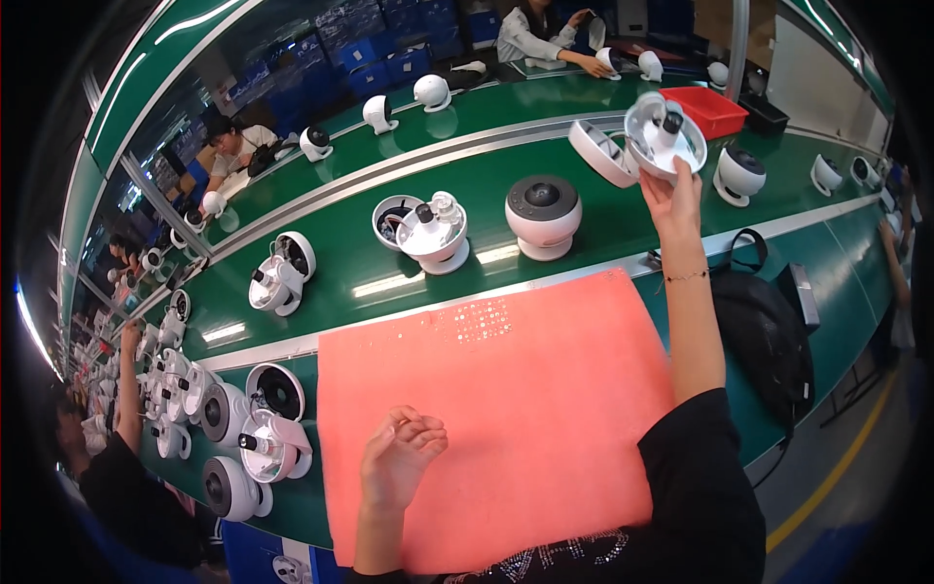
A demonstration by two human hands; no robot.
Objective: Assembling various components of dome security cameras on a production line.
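My right hand [671, 200] is stretched out over the green belt, closed round an opened white camera housing [662, 146]. A round black lens part sits inside it, and its loose white cover [598, 154] hangs at its left. My left hand [401, 453] hovers above a pink mat [506, 428], its fingers loosely bent and apart, with nothing visible in them. Small clear dots on a sheet [484, 319] lie near the mat's far edge. Beyond the mat on the belt stand another opened camera housing [433, 234] and a closed white camera with a dark top [543, 216].
Several white camera units crowd the bench at the left, including an opened one [275, 450]. A red bin [705, 112] stands at the far right. A black bag [764, 331] lies right of my arm. Co-workers sit across the belt and at the left.
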